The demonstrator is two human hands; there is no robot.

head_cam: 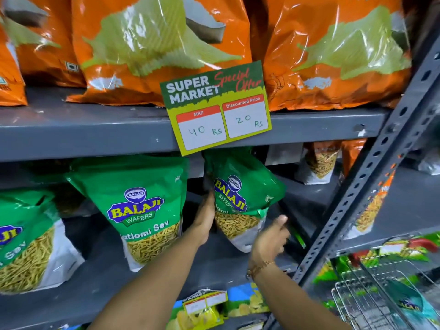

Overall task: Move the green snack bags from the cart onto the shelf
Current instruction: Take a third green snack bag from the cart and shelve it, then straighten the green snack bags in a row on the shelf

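Observation:
A green Balaji snack bag stands tilted on the grey middle shelf, under the price card. My left hand presses flat against its left side. My right hand is at its lower right edge, thumb up, fingers partly hidden behind the bag. Two more green bags stand on the same shelf: one just left of my left hand, one at the far left. The wire cart at the bottom right holds green packets.
Orange chip bags fill the upper shelf. A "Super Market" price card hangs from that shelf's edge. A perforated grey upright slants down the right side. Yellow and blue packets sit on the shelf below.

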